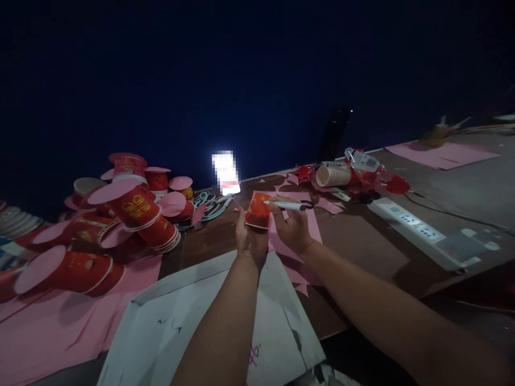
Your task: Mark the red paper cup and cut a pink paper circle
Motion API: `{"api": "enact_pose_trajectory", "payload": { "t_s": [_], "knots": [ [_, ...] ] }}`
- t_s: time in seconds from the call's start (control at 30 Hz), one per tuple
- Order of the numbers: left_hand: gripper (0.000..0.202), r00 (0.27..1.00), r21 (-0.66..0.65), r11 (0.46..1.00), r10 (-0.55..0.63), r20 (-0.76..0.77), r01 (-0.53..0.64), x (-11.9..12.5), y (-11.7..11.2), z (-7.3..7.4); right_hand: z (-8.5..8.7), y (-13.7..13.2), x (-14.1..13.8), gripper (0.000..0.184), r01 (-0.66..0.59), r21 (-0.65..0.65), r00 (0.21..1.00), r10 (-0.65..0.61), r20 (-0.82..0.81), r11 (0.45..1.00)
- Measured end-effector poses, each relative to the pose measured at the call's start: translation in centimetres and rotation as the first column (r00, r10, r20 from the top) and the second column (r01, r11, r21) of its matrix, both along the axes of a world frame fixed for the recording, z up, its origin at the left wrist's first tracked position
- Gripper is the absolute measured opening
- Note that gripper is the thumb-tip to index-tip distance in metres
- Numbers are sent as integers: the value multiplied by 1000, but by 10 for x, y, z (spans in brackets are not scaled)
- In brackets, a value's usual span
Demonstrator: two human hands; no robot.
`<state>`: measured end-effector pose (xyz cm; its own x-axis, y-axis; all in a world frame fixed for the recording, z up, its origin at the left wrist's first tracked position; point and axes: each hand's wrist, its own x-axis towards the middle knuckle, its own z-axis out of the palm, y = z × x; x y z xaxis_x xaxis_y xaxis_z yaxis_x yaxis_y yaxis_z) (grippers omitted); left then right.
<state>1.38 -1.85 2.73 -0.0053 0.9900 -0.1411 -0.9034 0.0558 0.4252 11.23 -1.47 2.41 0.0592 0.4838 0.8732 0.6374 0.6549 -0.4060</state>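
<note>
Forearms (225, 316) cropped; left hand (251, 238) grips red cup (257, 210), right hand (295, 229) white pen (286, 205); pen-cup contact unclear.

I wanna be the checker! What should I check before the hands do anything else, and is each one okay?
1. Left hand has the red cup: ok, it is holding it.
2. Right hand has the white pen: ok, it is in the fingers.
3. Pen tip touching the cup: cannot tell, it is right by the red side, but contact is unclear.
4. Power strip apart from both hands: ok, it lies off to the right.
5. Piled red cups all standing upright: not ok, several are tipped over.
</note>
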Motion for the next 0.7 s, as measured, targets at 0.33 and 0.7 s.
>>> {"api": "enact_pose_trajectory", "payload": {
  "t_s": [0.33, 0.7],
  "knots": [
    [36, 999, 6, 1000, 4, 51, -4, -2, 0, -3, -2, 1, 1, 11, -12, -2, 1000, 12, -10, 1000],
    [36, 999, 24, 1000, 7, 43, -8, -2, 2, -5, 0, 0, 0, 10, -15, -1, 1000, 16, 21, 1000]
  ]
}}
